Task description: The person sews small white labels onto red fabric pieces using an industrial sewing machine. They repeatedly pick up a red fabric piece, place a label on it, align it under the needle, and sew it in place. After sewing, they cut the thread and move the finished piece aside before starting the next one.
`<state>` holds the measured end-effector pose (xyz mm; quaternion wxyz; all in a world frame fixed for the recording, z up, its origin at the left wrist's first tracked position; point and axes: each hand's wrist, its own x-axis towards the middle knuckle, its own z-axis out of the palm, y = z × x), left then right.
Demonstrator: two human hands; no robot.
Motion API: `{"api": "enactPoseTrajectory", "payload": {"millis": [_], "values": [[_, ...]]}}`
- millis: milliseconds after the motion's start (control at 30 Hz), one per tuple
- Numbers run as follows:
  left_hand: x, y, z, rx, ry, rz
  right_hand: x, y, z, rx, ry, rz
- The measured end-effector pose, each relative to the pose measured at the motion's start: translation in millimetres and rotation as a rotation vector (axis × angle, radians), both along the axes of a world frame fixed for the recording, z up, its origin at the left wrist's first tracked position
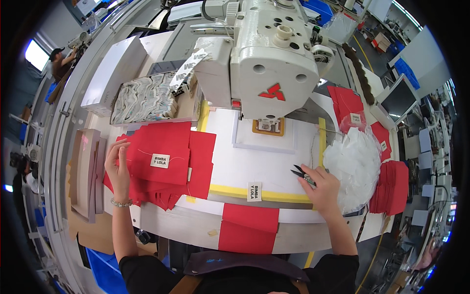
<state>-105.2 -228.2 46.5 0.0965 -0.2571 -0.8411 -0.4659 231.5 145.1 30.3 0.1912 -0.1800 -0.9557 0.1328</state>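
My left hand [117, 164] is at the left edge of a pile of red fabric pieces [147, 183], its fingers loosely bent and apart, with nothing visible in them. A white label [160, 160] with black print lies on the top red piece, and loose thread ends trail from it. My right hand [320, 188] grips small black thread snips [297, 172], points toward the left, above the white work surface [245, 171]. Another white label [254, 191] lies on the yellow-taped front edge. Two red pieces [249, 228] overlap at the table's front edge.
A white industrial sewing machine [274, 63] stands ahead, over a clear frame [237, 142] with a gold-coloured plate [268, 127]. Left are a carton of bundled labels [147, 98] and a long open box [83, 176]. Right are a bag of white pieces [352, 161] and a red stack [389, 188].
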Motion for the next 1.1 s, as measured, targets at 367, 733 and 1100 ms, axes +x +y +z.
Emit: {"api": "enactPoseTrajectory", "payload": {"millis": [367,733,1100], "values": [[49,80,-9,-0.422,0.549,-0.295,45,-17,-8,0.081,0.067,0.001],[95,152,-12,-0.323,0.635,-0.622,69,70,18,0.272,-0.059,-0.531],[112,165,-9,-0.305,0.628,-0.704,60,78,12,0.131,-0.097,-0.497]]}}
